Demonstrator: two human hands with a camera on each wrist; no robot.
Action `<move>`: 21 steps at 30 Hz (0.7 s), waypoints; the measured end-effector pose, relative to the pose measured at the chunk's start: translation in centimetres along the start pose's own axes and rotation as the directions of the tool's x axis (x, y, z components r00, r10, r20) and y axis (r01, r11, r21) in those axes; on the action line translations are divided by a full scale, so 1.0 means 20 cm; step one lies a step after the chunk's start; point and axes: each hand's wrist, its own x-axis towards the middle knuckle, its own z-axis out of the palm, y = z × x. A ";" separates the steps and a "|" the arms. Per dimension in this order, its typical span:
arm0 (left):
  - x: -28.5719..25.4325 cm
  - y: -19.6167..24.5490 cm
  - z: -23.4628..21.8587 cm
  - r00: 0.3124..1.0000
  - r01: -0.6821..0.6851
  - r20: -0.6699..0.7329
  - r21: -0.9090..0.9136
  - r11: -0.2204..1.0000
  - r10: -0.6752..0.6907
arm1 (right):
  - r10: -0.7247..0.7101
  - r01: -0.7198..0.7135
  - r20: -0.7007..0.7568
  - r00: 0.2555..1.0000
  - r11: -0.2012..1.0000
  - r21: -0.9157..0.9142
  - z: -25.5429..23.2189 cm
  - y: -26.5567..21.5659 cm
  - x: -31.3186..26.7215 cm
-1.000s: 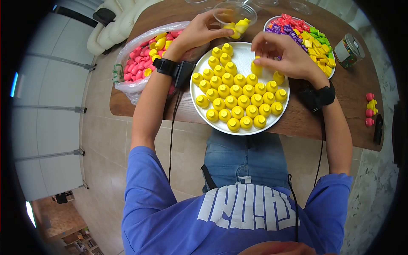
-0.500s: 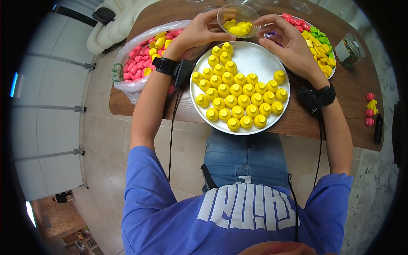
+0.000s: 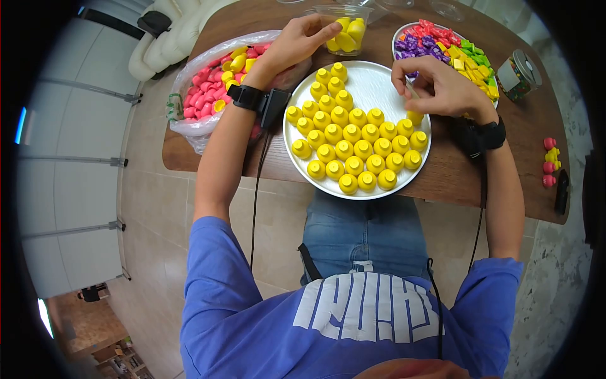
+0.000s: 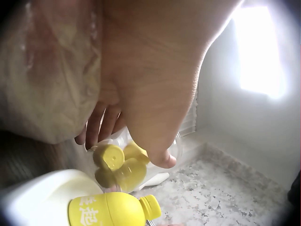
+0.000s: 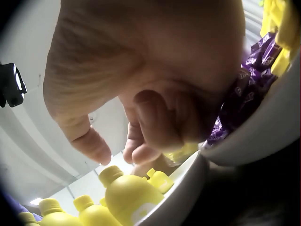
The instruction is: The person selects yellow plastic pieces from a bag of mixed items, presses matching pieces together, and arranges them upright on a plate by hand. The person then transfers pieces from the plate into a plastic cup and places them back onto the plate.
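My left hand (image 3: 293, 45) holds a clear cup (image 3: 347, 38) with several yellow bottles in it, just beyond the round white plate (image 3: 372, 79). In the left wrist view, the thumb lies across the near side of the cup (image 4: 123, 162) and the other fingers reach behind it. Rows of small yellow bottles (image 3: 351, 133) stand upright on the plate. Over the plate's right edge is my right hand (image 3: 445, 88), thumb and forefinger apart just above one bottle (image 5: 129, 195). Its other fingers are curled, holding nothing visible.
A plastic bag (image 3: 183, 128) of pink and yellow pieces lies at the left. Behind the right hand is a plate of wrapped candies (image 3: 467, 63). A lidded jar (image 3: 519, 76) and a short row of pink and yellow pieces (image 3: 550, 163) are at the right.
The bottle gripped a second ago is gone from my right hand, which went to the cup and came back to the plate's right edge. The cup has turned from mouth toward the camera to side-on.
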 end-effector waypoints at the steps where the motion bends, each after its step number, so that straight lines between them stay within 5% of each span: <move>1: 0.00 0.00 0.00 1.000 0.020 0.007 0.007 1.000 -0.020 | 0.017 -0.017 0.033 0.999 1.000 0.005 0.00 -0.01 0.00; 9: -0.03 0.07 0.00 0.997 -0.025 0.072 -0.017 1.000 0.026 | -0.019 0.019 -0.013 1.000 1.000 -0.006 0.01 0.01 0.00; 14: -0.03 0.06 0.00 0.991 -0.074 0.097 -0.147 0.986 0.089 | 0.025 0.039 -0.315 0.949 0.980 0.197 0.05 0.03 0.04; 21: -0.03 0.06 0.00 0.985 -0.125 0.103 -0.126 0.984 0.138 | -0.099 0.239 -0.464 0.880 0.938 0.252 0.08 0.14 0.12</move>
